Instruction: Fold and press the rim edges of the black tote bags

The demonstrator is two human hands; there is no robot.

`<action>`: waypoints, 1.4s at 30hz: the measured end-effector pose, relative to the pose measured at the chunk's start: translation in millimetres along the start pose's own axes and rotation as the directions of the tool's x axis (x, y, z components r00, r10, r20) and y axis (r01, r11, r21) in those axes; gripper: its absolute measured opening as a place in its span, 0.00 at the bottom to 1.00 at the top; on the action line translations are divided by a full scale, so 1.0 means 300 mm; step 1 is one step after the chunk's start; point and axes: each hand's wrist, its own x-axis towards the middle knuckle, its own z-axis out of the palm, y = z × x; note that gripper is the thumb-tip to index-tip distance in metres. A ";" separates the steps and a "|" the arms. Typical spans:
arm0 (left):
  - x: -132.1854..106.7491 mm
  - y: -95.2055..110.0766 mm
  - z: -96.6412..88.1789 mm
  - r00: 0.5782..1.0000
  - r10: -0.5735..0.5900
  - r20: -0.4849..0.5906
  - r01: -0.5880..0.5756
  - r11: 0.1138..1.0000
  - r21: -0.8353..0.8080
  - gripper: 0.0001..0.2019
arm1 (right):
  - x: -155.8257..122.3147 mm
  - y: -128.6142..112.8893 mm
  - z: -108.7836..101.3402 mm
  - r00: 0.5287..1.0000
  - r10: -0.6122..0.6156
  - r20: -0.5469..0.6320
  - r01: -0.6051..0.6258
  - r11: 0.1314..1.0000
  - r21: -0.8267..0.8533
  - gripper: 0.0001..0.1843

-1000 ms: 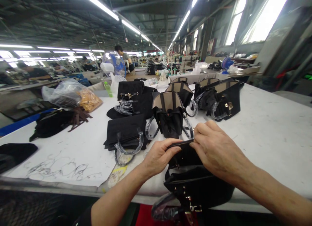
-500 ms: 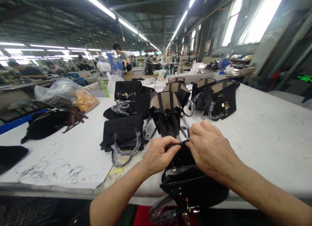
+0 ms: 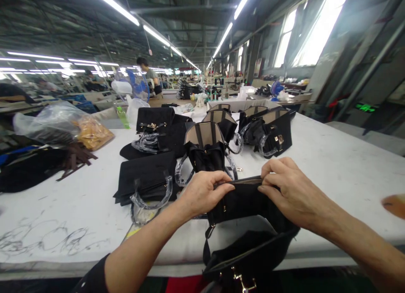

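Note:
A black handbag (image 3: 247,246) with gold-coloured hardware hangs over the near edge of the table, its mouth spread wide. My left hand (image 3: 202,194) pinches the far rim between thumb and fingers. Further right on that same rim, my right hand (image 3: 284,189) has a similar pinch, and a stretch of edge lies taut between the two. The near side of the bag sags towards me, partly cut off at the bottom of the view. Just beyond my hands stands another black bag (image 3: 205,147) with a beige lining and plastic-wrapped handles.
Flat black bags (image 3: 147,175) lie stacked at the left, and more upright bags (image 3: 275,133) stand at the back right. Clear plastic bags (image 3: 50,120) and an orange packet (image 3: 93,135) rest on the white table (image 3: 341,170). A person (image 3: 150,76) stands far back near a blue fan (image 3: 139,84).
My right hand has moved right along the rim, away from my left hand, so more edge shows between them. The bag is opened wider. The view has shifted slightly right.

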 end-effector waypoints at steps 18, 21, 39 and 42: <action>0.082 0.061 -0.045 0.954 -0.069 0.293 0.098 0.992 -0.085 0.07 | 0.024 0.008 0.023 0.978 0.208 -0.024 -0.206 0.977 0.045 0.14; 0.159 0.081 -0.023 0.948 -0.037 0.315 0.047 0.999 -0.025 0.11 | 0.034 0.014 0.031 0.975 0.222 -0.017 -0.221 0.975 0.033 0.15; 0.090 0.075 0.022 0.981 -0.187 -0.056 0.195 0.928 0.317 0.08 | 0.078 0.076 0.027 0.998 0.054 -0.013 -0.051 0.977 0.207 0.12; 0.124 0.069 0.011 0.992 -0.128 -0.001 0.125 0.966 0.226 0.06 | 0.073 0.082 0.024 0.992 0.125 -0.009 -0.120 0.970 0.211 0.11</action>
